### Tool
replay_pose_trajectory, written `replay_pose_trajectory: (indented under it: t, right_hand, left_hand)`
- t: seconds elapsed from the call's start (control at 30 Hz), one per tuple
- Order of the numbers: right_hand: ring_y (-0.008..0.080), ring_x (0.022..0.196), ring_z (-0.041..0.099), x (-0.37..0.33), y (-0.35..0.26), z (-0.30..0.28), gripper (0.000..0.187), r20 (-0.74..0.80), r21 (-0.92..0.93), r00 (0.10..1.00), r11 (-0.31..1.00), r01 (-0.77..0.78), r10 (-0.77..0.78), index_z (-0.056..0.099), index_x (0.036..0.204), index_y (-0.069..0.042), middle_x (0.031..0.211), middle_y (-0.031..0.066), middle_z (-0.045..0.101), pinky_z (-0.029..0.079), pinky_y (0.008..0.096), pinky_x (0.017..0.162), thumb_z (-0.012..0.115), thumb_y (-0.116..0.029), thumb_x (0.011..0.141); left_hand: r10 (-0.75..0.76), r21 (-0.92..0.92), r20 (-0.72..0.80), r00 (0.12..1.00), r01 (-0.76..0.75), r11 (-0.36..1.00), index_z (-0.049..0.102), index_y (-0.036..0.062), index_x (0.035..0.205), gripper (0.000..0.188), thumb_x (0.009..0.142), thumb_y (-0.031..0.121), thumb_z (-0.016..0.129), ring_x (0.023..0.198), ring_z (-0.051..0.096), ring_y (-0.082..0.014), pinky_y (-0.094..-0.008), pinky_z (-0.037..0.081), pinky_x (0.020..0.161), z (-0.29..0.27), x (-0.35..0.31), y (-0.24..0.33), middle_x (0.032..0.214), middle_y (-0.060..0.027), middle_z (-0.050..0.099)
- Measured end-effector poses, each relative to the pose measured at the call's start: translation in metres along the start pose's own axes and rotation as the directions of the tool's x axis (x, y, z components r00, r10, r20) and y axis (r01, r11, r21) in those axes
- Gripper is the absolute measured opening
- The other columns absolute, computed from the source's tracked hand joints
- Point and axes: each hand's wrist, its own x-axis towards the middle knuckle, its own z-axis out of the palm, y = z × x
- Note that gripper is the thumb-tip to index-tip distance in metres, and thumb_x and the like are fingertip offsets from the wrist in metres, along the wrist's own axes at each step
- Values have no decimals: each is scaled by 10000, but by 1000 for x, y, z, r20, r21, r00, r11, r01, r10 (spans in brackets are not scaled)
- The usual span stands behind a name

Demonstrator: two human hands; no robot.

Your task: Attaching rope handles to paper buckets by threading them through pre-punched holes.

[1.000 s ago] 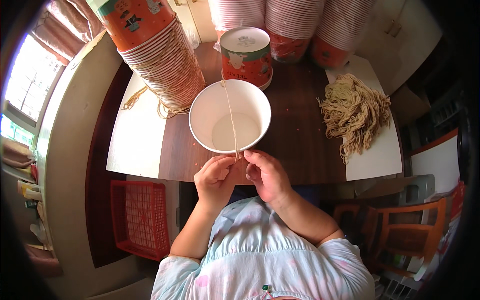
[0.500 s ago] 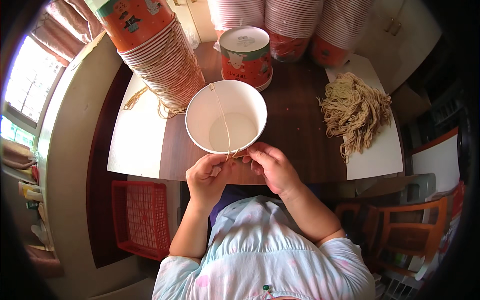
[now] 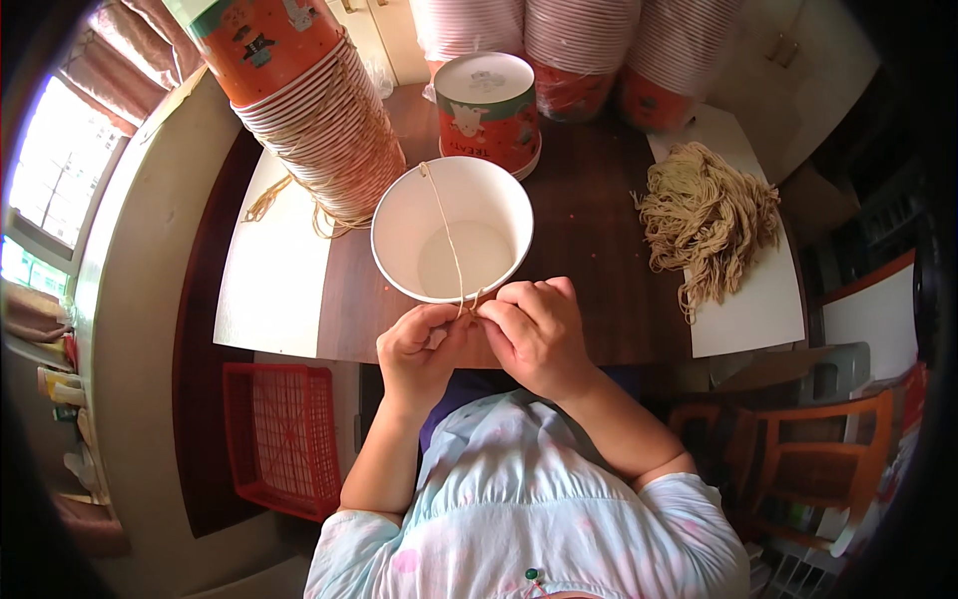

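Note:
A white-lined paper bucket (image 3: 454,235) leans toward me at the table's near side, its open mouth facing up. A tan cord (image 3: 451,237) runs from the bucket's far rim across the mouth to its near rim. There my left hand (image 3: 419,349) pinches the cord between thumb and fingers. Close beside it, my right hand (image 3: 539,334) is closed on the cord too, with fingertips nearly meeting the left ones. Fingers partly hide the cord's end and any knot in it.
An upside-down orange bucket (image 3: 487,112) stands behind. A tall stack of buckets with cords (image 3: 329,130) rises at the left; several wrapped stacks (image 3: 579,50) line the back. A heap of tan cords (image 3: 709,225) lies at the right. A red crate (image 3: 282,439) sits below the table's left side.
My right hand has turned over and its fingers have come closer to the left hand at the near rim. The left hand has shifted only slightly.

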Motion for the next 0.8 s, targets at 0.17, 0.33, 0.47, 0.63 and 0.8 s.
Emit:
replay_pose_trajectory:
  t: [0.17,0.33,0.47,0.63,0.8]
  right_hand:
    - [177,683,538,2,1,-3,211,-30,53,998,997,51,-49,626,873,-109,832,3,558,369,340,683,718,-51,692]
    - [177,671,524,2,7,-8,198,5,91,1000,995,28,-29,633,851,-120,821,0,565,363,335,675,715,-40,690]
    - [183,667,522,3,10,-6,178,-20,107,1000,994,-3,5,637,830,-121,803,-4,567,366,329,667,727,-44,698]
    - [190,701,540,-1,12,-2,188,-68,116,995,991,-65,73,645,844,-115,833,-3,590,387,327,682,740,-48,697]
    - [181,826,592,4,0,-13,391,-42,112,998,993,-44,49,614,1064,-133,1038,32,588,401,346,763,741,-67,700]
  left_hand:
    - [24,13,-11,1000,-24,1000,640,-22,880,109,787,-66,675,703,625,-114,-227,498,624,1,3,2,810,-72,668]
    - [71,54,-34,997,-69,996,635,-14,886,116,792,-75,663,698,633,-134,-242,509,627,4,2,5,806,-78,670]
    - [139,135,-67,988,-129,982,637,-29,889,91,818,-85,635,720,649,-136,-230,512,642,8,1,8,829,-92,662]
    - [8,-19,-45,999,-9,1000,648,-42,894,83,828,-89,632,769,656,-143,-222,510,673,3,5,9,864,-96,653]
    - [286,73,84,955,-292,954,664,-16,892,139,771,-84,669,772,628,-177,-248,497,658,-11,14,23,889,-106,631]
